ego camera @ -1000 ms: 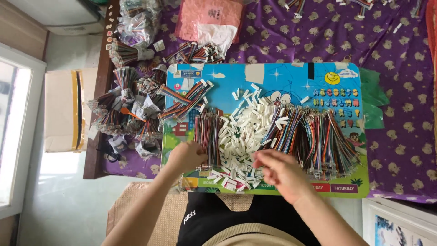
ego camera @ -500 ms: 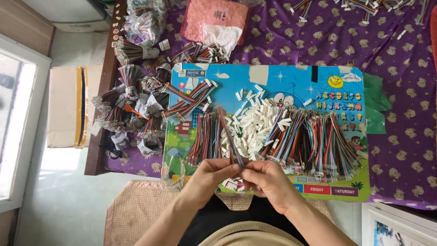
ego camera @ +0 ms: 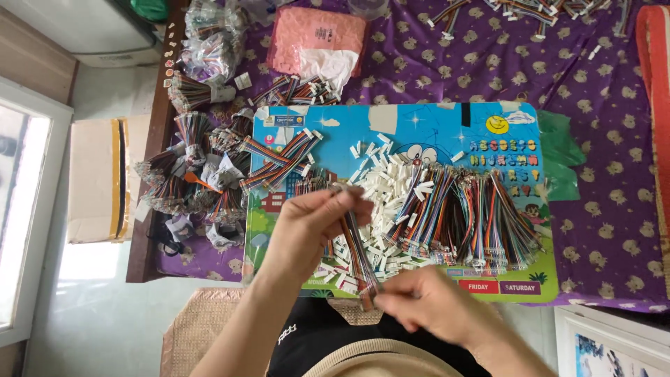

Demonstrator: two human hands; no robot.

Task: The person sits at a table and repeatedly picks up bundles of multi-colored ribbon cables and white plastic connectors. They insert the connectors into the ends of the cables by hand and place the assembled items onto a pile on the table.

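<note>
While my left hand [ego camera: 314,223] pinches the top of a wire bundle [ego camera: 357,251], my right hand [ego camera: 426,304] grips its lower end. Both sets of fingers are clenched on it above the board [ego camera: 419,126].

Bright window [ego camera: 24,209] at the left edge, pale floor [ego camera: 91,307] below it; purple patterned cloth [ego camera: 607,209] over the worktop; cardboard box [ego camera: 98,178] at left
</note>
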